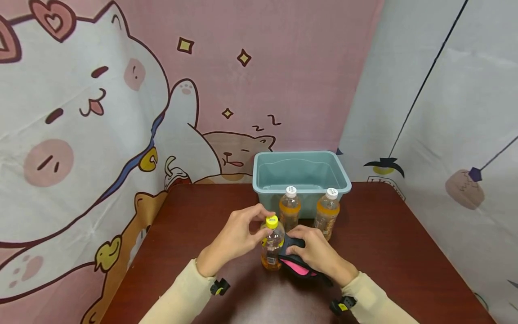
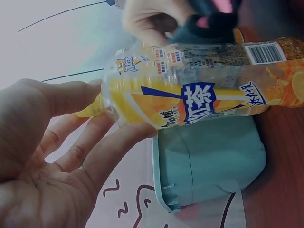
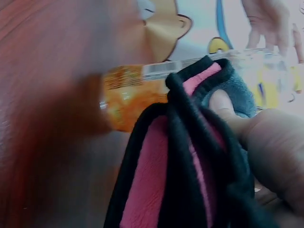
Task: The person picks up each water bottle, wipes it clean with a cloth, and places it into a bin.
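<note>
A clear plastic tea bottle with a yellow cap stands upright on the table, holding some amber liquid at its base. My left hand pinches it at the cap and neck, thumb and fingers on either side. In the left wrist view its label shows blue characters on yellow and orange. A folded cloth, dark grey with a pink inner side and black edging, is gripped in my right hand. The cloth lies against the bottle's right side and covers part of it.
Two white-capped bottles with orange bands stand behind, one at the middle and one to the right. A light blue plastic bin sits at the table's back edge. Cartoon-printed cloth hangs behind the brown table.
</note>
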Demonstrator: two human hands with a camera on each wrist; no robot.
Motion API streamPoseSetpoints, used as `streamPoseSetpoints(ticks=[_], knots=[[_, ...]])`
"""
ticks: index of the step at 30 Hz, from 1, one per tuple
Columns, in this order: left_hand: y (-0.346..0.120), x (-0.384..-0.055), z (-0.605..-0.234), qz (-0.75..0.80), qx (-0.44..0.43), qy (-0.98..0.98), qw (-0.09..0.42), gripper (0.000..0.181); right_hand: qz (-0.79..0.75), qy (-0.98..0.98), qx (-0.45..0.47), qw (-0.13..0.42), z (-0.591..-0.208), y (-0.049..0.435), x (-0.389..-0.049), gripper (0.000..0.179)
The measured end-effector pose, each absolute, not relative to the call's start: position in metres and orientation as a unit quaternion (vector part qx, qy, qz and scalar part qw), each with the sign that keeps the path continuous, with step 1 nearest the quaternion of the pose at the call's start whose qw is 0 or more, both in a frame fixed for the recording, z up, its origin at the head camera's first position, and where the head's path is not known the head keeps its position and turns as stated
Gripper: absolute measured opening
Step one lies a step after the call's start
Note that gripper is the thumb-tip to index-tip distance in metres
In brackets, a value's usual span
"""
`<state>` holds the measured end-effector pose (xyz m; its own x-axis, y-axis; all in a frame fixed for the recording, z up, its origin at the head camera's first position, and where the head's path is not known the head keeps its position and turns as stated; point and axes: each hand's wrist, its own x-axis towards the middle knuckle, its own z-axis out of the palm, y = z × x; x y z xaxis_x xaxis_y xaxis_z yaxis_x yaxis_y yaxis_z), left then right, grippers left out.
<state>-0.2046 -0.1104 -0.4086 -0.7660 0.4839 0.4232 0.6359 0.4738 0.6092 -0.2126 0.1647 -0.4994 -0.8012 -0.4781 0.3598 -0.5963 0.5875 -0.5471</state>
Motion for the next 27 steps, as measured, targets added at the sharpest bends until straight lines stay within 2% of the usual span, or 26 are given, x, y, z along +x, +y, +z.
streamPoseSetpoints(ticks=[10, 27], knots=[[-0.110, -0.204, -0.410, -0.392, -0.326, -0.855, 0.095, 0.035, 0.284, -0.899, 0.331, 0.032, -0.531, 0.161, -0.220, 0.033], [-0.111, -0.205, -0.410, -0.394, -0.322, -0.856, 0.089, 0.035, 0.304, -0.902, 0.304, 0.035, -0.530, 0.160, -0.218, 0.033]])
